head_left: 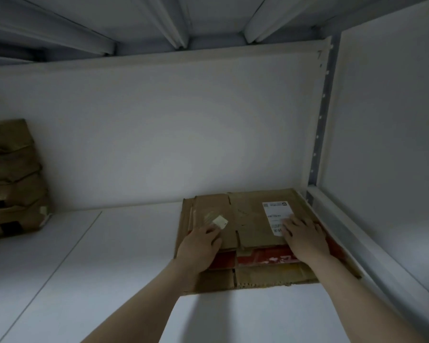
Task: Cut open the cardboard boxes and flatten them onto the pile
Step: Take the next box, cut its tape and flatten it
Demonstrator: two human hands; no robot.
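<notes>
Cardboard sheet (248, 219) tops the pile (270, 274); left hand (200, 243) and right hand (305, 237) press it, fingers laid flat, gripping nothing. Pressing evenly along the creases should keep it flat.

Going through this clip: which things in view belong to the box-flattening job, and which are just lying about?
Job: flattened cardboard pile; left hand and right hand, both pressing flat on it; stack of boxes at far left, probably also.
Just there: white shelf board; perforated upright post.
</notes>
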